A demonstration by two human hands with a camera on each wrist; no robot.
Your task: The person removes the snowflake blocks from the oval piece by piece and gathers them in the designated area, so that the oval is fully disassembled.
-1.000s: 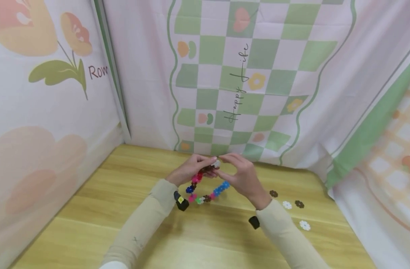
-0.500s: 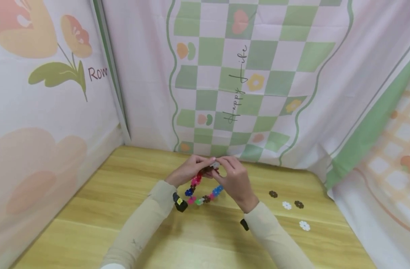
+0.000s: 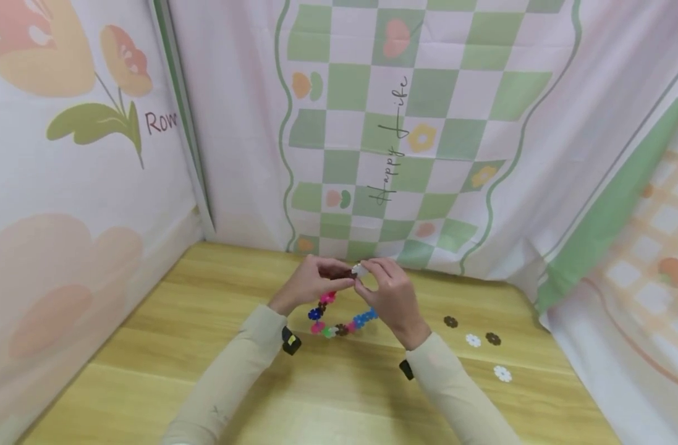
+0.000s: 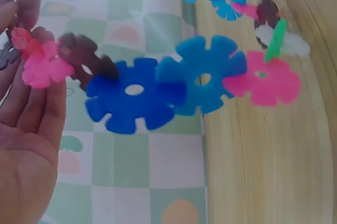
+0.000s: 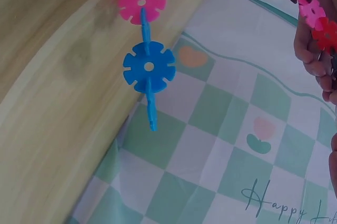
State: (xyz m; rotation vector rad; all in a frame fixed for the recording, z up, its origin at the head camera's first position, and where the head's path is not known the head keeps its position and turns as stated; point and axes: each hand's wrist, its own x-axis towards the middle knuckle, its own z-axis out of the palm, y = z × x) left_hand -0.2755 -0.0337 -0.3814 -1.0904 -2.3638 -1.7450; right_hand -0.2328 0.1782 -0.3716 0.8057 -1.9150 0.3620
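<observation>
A chain of flower-shaped interlocking plastic discs (image 3: 341,329) hangs in a curve below both hands, in blue, pink, brown, green, white and red. My left hand (image 3: 308,285) pinches its upper end, near brown and red discs partly hidden by the fingers. A white disc (image 3: 359,270) sits between the fingertips of my right hand (image 3: 393,300), right at the chain's brown end. In the left wrist view, a dark blue disc (image 4: 118,108) and a pink disc (image 4: 47,68) lead up to the left fingers. The chain's light-blue end (image 5: 152,113) dangles in the right wrist view.
Loose on the wooden table (image 3: 339,395) to the right lie brown discs (image 3: 450,322) and white discs (image 3: 502,373). A checkered curtain (image 3: 394,154) closes off the back, and a flower-printed cloth (image 3: 83,185) stands along the left side.
The right hand has come left with its fingertips closer to the left hand. My left hand has changed its hold, its thumb now lower and its fingers above the chain's end.
</observation>
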